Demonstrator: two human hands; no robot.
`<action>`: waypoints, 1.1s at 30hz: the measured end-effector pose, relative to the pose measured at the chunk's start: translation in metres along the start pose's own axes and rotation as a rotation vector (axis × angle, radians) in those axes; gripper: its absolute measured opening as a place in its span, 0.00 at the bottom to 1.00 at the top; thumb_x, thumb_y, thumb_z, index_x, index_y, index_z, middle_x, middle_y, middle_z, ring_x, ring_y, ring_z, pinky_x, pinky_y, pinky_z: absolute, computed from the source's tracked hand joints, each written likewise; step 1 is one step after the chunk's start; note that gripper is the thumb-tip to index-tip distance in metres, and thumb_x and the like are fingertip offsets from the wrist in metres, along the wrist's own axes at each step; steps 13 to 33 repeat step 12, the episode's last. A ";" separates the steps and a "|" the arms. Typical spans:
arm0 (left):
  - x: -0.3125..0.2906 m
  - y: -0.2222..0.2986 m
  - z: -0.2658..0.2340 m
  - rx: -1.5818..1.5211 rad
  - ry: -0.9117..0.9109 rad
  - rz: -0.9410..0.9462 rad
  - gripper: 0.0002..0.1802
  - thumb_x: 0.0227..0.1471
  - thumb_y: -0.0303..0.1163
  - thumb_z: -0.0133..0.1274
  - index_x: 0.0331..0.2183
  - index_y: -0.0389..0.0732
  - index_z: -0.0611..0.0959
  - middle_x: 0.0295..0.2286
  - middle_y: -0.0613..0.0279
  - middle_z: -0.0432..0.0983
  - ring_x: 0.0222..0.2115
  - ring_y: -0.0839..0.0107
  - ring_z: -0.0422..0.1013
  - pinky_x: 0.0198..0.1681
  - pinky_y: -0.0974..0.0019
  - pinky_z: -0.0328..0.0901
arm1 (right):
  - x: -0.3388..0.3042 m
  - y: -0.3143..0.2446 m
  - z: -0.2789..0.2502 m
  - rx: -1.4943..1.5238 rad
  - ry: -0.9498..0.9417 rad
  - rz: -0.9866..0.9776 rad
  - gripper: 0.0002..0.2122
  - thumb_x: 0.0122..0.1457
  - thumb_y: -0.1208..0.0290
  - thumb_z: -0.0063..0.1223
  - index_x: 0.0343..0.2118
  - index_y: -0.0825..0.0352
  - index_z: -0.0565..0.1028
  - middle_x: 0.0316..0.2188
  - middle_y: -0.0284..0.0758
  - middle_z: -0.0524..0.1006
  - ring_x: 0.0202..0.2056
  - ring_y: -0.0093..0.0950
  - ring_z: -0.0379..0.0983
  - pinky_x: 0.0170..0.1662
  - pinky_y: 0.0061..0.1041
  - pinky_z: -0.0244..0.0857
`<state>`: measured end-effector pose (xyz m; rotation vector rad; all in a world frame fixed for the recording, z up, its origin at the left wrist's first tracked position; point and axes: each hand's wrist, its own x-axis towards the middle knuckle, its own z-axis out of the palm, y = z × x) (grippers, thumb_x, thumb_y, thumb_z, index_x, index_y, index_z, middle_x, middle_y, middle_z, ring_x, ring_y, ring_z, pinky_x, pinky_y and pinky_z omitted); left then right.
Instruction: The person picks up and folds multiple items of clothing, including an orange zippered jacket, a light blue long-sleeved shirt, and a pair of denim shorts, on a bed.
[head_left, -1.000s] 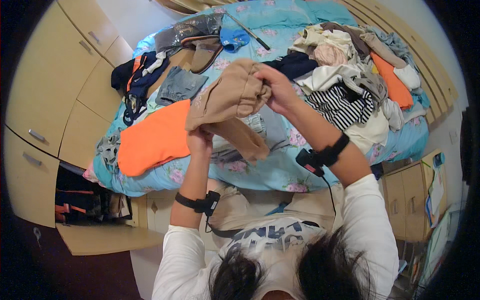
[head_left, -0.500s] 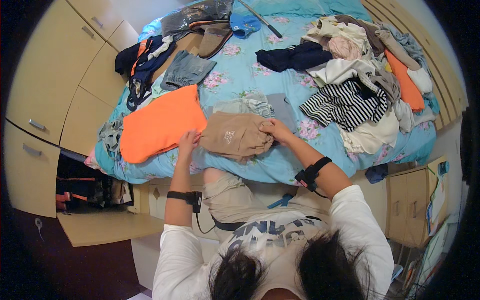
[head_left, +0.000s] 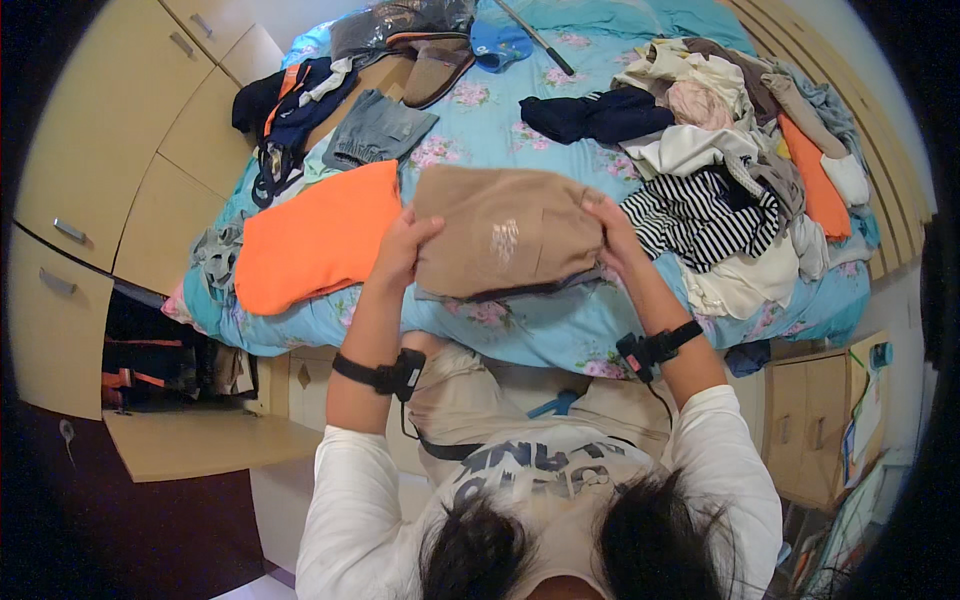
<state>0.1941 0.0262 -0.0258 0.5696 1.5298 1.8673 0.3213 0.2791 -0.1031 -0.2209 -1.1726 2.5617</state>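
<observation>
Between my two hands a folded brown garment [head_left: 490,215] with a pale print is held up over the near edge of the bed. My left hand [head_left: 410,243] grips its left edge, thumb on top. At its right edge my right hand [head_left: 612,236] is closed on the cloth. A grey edge of fabric [head_left: 598,277] shows under it; whether it is held too I cannot tell. Just left of my left hand lies a folded orange garment [head_left: 320,235]. Farther back is a folded grey-blue garment [head_left: 378,130].
A heap of mixed clothes, with a striped black-and-white garment [head_left: 690,215], covers the bed's right side. A dark navy garment [head_left: 595,115] lies beside it. Slippers [head_left: 440,72], a blue cap [head_left: 500,45] and a rod [head_left: 535,38] are at the back. An open cabinet door [head_left: 200,440] juts out lower left.
The brown garment has been lifted toward me and now looks larger and smoother. My left hand has moved from beside it onto its left edge; my right hand has shifted rightward with it.
</observation>
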 end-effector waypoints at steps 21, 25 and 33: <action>0.031 -0.109 -0.135 0.902 0.588 0.229 0.23 0.40 0.30 0.48 0.42 0.41 0.64 0.41 0.53 0.61 0.32 0.62 0.66 0.36 0.62 0.63 | -0.004 0.002 -0.040 -0.473 0.085 0.336 0.23 0.47 0.67 0.49 0.46 0.63 0.58 0.37 0.35 0.67 0.35 0.28 0.67 0.34 0.25 0.61; 0.031 -0.109 -0.135 0.902 0.588 0.229 0.23 0.40 0.30 0.48 0.42 0.41 0.64 0.41 0.53 0.61 0.32 0.62 0.66 0.36 0.62 0.63 | -0.004 0.002 -0.040 -0.473 0.085 0.336 0.23 0.47 0.67 0.49 0.46 0.63 0.58 0.37 0.35 0.67 0.35 0.28 0.67 0.34 0.25 0.61; 0.031 -0.109 -0.135 0.902 0.588 0.229 0.23 0.40 0.30 0.48 0.42 0.41 0.64 0.41 0.53 0.61 0.32 0.62 0.66 0.36 0.62 0.63 | -0.004 0.002 -0.040 -0.473 0.085 0.336 0.23 0.47 0.67 0.49 0.46 0.63 0.58 0.37 0.35 0.67 0.35 0.28 0.67 0.34 0.25 0.61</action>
